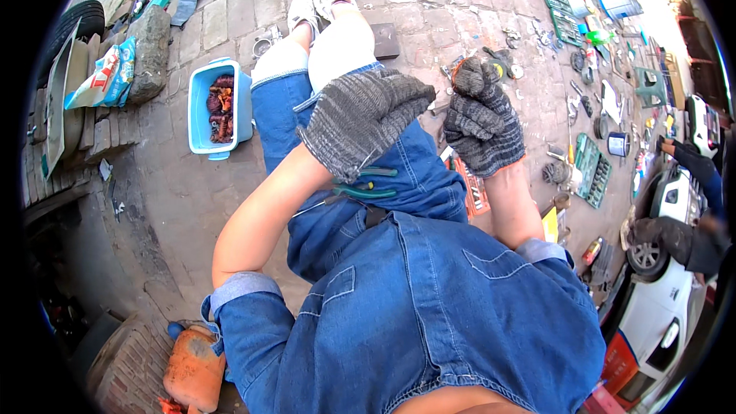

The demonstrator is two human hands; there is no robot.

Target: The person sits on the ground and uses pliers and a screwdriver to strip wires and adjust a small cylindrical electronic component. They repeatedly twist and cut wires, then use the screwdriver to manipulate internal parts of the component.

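Note:
Both my hands wear grey knitted work gloves and hover above my denim-covered lap. My left hand is closed, its fingers pressed together and pointing right; whatever it pinches is hidden. Across a small gap, my right hand is curled closed, with a brownish-orange bit at its fingertips too small to name. Pliers with teal handles lie on my lap below the left wrist. To the left of my legs stands a light-blue plastic basin containing reddish-brown copper-coloured coils.
Green socket-set cases and scattered metal parts cover the brick paving at right. A red tool case lies beside my right forearm. An orange tank stands lower left. Another person is beside a white car.

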